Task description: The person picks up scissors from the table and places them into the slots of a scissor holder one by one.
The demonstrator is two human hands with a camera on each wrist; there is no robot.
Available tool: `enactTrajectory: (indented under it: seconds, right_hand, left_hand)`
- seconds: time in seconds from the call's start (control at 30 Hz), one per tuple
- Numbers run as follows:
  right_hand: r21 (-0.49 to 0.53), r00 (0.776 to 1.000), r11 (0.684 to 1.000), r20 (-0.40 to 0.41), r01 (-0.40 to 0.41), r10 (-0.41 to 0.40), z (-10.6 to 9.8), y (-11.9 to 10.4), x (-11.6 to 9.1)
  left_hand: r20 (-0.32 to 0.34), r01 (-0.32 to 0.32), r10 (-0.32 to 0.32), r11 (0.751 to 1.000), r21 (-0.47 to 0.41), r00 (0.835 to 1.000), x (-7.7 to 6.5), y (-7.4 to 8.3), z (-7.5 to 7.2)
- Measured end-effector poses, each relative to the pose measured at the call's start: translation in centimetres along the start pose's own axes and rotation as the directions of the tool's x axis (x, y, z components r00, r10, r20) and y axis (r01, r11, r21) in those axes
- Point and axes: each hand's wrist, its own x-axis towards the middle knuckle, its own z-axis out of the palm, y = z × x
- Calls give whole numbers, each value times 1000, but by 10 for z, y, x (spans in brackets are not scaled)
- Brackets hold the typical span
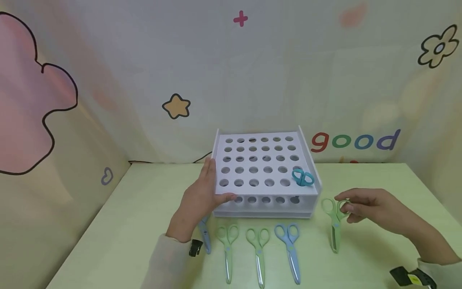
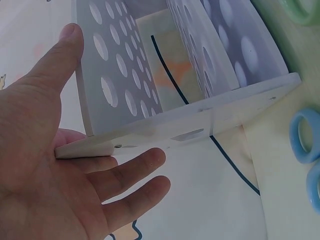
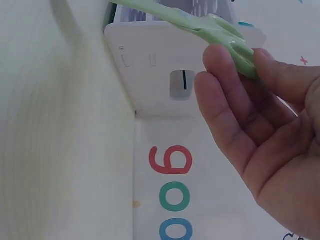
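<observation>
Widest on my feed is the printed cloth backdrop (image 1: 252, 72), and in front of it the pale tabletop (image 1: 144, 208). On that I see the white rack (image 1: 260, 176), its upper panel drilled with rows of round holes.

At the rack's left front corner I have the left hand (image 1: 200, 196), its grip spread: the thumb lies over the front edge, the fingers along the outer side. Out to the right is the right hand (image 1: 375, 210), its grip pinching a handle loop of the held green scissors (image 1: 336, 230). These hang blades down, beside the rack's right front corner; I cannot tell whether the tip touches the tabletop.

Before the rack lie four more pairs, handles toward it: from the left, a partly hidden blue pair (image 1: 205, 235), two green pairs (image 1: 228, 249), and another blue pair (image 1: 291, 257).

The teal scissors (image 1: 302, 176) show only their handles, at the right end of the rack's front row. Smallest I pick out is a red plus sign (image 1: 240, 19) high on the backdrop.
</observation>
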Motion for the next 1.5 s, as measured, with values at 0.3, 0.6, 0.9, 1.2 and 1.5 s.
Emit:
enactTrajectory:
  seconds: [0.3,0.6,0.9,1.2,1.5]
  right_hand:
    - [-35,989,999,-148,-22,16,9,-23,-3]
    - [-52,946,996,-313,74,-86,14,-61,13]
    - [165,888,955,-434,247,-155,23,-85,34]
    - [231,864,913,-462,335,-200,28,-95,51]
    - [282,808,857,-544,431,-227,37,-106,71]
  left_hand:
    - [14,-18,19,1000,-15,1000,-2,-3,3]
    - [3,-21,21,1000,-21,1000,4,-3,-1]
    - [-10,-29,28,999,-27,1000,7,-3,2]
    - [-13,-34,34,999,-19,999,3,-1,5]
    - [-1,-23,23,1000,-18,1000,2,0,2]
